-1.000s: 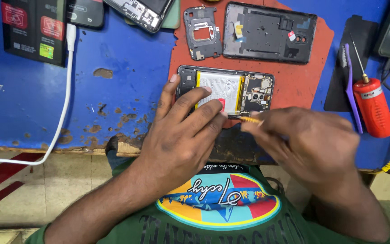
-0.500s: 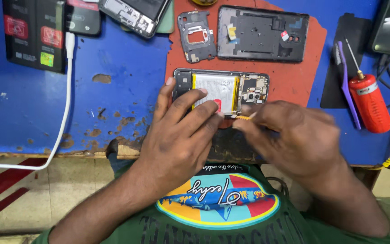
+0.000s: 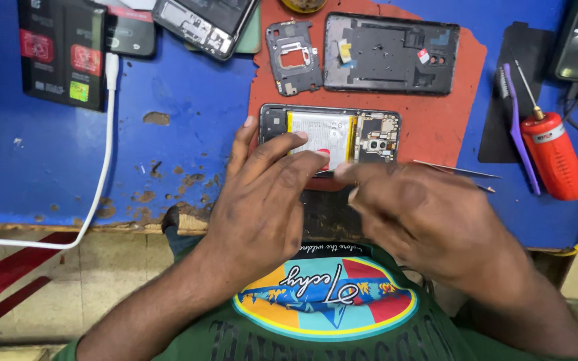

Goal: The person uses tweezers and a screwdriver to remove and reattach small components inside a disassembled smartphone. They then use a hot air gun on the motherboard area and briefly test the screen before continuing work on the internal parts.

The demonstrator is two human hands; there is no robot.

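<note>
A: Where does the opened phone (image 3: 329, 138) lie?

B: On the red mat (image 3: 436, 127), back off, battery exposed. The left hand (image 3: 265, 200) rests spread across its near edge, fingertips on the battery.

A: What differs from a second ago?

B: The right hand (image 3: 423, 220) no longer pinches the tweezers (image 3: 456, 172); these now lie beside it. It appears loosely open, though blurred. Tool work is paused.
</note>
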